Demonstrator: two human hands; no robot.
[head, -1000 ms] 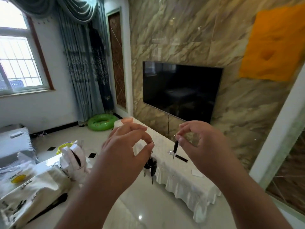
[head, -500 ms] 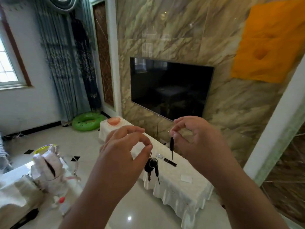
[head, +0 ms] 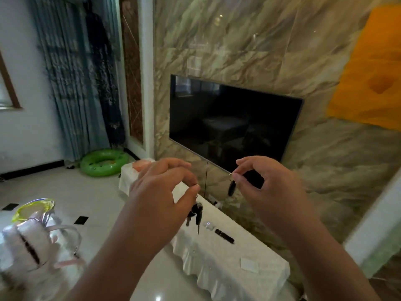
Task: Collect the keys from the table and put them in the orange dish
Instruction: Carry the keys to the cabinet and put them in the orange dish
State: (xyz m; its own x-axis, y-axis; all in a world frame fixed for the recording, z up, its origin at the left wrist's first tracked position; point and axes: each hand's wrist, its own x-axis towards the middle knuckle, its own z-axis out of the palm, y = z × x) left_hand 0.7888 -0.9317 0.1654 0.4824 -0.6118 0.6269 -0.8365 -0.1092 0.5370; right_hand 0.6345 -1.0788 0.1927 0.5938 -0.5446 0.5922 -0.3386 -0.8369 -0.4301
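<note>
Above the white-draped worktop [head: 219, 253], both of your hands are raised. Your left hand [head: 160, 192] pinches a ring between thumb and fingers [head: 196, 189], and a bunch of dark keys [head: 195, 213] hangs from it. Your right hand [head: 269, 187] pinches a single black key [head: 231, 187], which dangles just below the fingertips. At the worktop's far left end sits the orange dish [head: 141, 165], well apart from both hands. A black remote [head: 224, 236] lies on the cloth nearer you.

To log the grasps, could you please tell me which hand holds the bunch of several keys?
The left hand: its key bunch dangles from a ring, while the right hand pinches a single black key.
</note>
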